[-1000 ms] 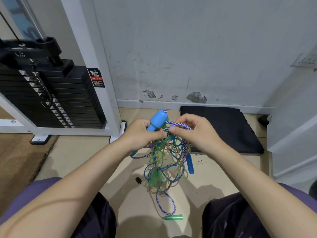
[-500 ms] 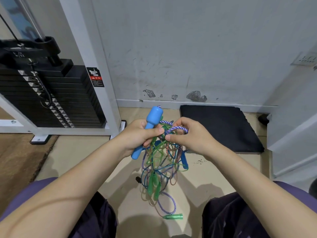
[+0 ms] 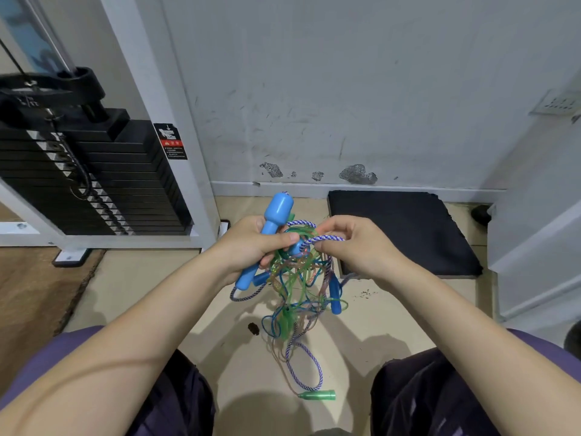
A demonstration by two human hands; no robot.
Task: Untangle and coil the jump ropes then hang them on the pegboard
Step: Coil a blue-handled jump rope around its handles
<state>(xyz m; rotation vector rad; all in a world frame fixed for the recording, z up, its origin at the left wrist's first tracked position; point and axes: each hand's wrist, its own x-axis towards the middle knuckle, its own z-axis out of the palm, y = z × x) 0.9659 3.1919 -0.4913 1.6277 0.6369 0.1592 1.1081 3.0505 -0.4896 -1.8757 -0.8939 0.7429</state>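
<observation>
1. Blue handle now stands steeper in the left hand, risen toward 12 o'clock;
2. right hand pinches braided rope;
3. tangle hangs between the knees, barely loosened.

Single head-worn view — looking forward and down, close over hands, wide-angle

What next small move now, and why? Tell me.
Probably draw the braided rope pinched in the right hand away from the blue handle held in the left hand. That rope runs into the tangle hanging below, so freeing its loop loosens the knot.
</observation>
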